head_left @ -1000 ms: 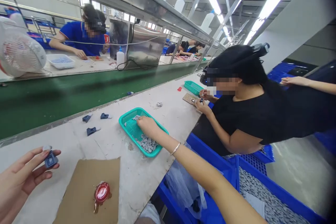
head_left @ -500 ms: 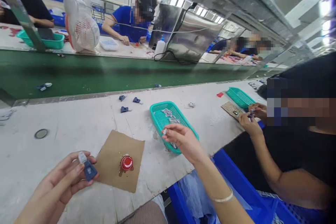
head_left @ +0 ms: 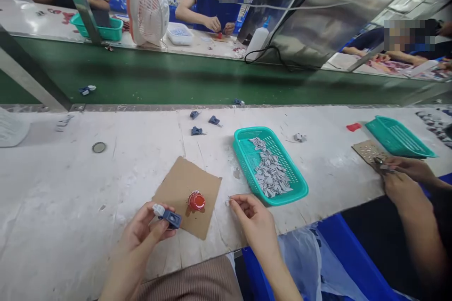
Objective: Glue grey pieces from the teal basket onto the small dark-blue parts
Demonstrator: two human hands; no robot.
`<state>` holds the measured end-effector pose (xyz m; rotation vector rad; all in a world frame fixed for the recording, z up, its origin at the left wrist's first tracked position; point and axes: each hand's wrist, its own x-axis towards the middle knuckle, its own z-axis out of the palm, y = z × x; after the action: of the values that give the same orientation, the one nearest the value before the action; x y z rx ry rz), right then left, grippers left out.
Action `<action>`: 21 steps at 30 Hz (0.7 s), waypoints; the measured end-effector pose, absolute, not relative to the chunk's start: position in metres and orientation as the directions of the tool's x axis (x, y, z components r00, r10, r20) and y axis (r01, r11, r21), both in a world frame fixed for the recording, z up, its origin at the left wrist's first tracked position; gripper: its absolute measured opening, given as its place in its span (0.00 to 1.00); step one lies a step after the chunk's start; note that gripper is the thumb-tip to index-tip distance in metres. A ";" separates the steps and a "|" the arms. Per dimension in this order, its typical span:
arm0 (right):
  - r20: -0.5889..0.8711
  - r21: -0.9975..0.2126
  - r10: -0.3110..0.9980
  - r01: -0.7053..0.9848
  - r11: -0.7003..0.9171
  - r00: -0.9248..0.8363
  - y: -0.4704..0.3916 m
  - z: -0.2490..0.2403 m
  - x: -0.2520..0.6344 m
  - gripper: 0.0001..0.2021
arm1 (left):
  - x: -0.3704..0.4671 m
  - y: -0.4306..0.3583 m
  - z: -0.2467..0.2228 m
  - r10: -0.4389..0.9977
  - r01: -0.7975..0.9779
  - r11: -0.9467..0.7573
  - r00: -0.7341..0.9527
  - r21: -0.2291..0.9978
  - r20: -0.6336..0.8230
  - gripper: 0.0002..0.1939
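My left hand [head_left: 150, 233] pinches a small dark-blue plastic part [head_left: 172, 218] with a light grey end, held just over the left edge of a brown cardboard square [head_left: 180, 176]. On that cardboard stands a small round pot of red liquid [head_left: 196, 201], with a wet brownish stain around its base. My right hand [head_left: 252, 216] is closed, thumb against forefinger, on a tiny pale grey piece [head_left: 228, 201] whose shape I cannot make out. It is between the cardboard and a green basket [head_left: 240, 162] that contains many small grey plastic pieces [head_left: 271, 174].
Several dark-blue parts [head_left: 197, 130] lie near the table's back edge. A round metal cap [head_left: 99, 147] rests at left. To the right, a co-worker's hands [head_left: 402, 174] work over another cardboard piece [head_left: 369, 153] beside a second green basket [head_left: 399, 138]. A blue crate [head_left: 346, 249] stands below the table edge.
My right hand has moved from above the green basket down toward the cardboard, still pinching a small pale piece. My left hand has brought the dark-blue part closer to the red pot and turned it.
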<state>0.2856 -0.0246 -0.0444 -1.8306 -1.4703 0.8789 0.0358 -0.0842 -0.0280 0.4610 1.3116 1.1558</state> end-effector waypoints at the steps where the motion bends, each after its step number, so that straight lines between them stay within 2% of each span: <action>1: -0.100 -0.790 0.983 0.588 -0.173 0.154 -0.025 -0.042 0.286 0.11 | 0.037 -0.084 -0.027 0.853 -0.399 0.408 -0.154 0.821 -0.498 0.16; 3: -0.054 -0.750 0.992 0.652 -0.114 0.112 -0.027 -0.038 0.288 0.10 | 0.039 -0.083 -0.026 0.854 -0.410 0.399 -0.158 0.820 -0.495 0.15; 6: 0.021 -0.670 0.998 0.740 0.058 -0.058 -0.030 -0.032 0.291 0.12 | 0.044 -0.084 -0.024 0.838 -0.421 0.411 -0.174 0.808 -0.517 0.14; 9: 0.066 -0.602 0.971 0.767 0.221 -0.229 -0.031 -0.032 0.295 0.12 | 0.050 -0.084 -0.020 0.829 -0.443 0.417 -0.173 0.794 -0.531 0.15; 12: 0.118 -0.557 0.951 0.773 0.302 -0.287 -0.028 -0.033 0.298 0.10 | 0.053 -0.083 -0.016 0.839 -0.447 0.414 -0.150 0.793 -0.523 0.15; 14: 0.121 -0.576 0.945 0.754 0.315 -0.303 -0.025 -0.027 0.295 0.08 | 0.053 -0.081 -0.016 0.850 -0.446 0.402 -0.143 0.799 -0.507 0.14; 19: 0.132 -0.710 0.929 0.621 0.332 -0.346 -0.016 0.000 0.266 0.03 | 0.050 -0.079 -0.021 0.891 -0.431 0.356 -0.110 0.829 -0.440 0.13; 21: 0.153 -0.718 0.907 0.587 0.375 -0.392 -0.012 0.007 0.252 0.03 | 0.051 -0.079 -0.024 0.902 -0.428 0.330 -0.119 0.841 -0.415 0.11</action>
<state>0.2518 -0.0123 0.0069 -1.2834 -2.1018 0.7822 0.0509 -0.0789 -0.0237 0.5182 1.2050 1.2235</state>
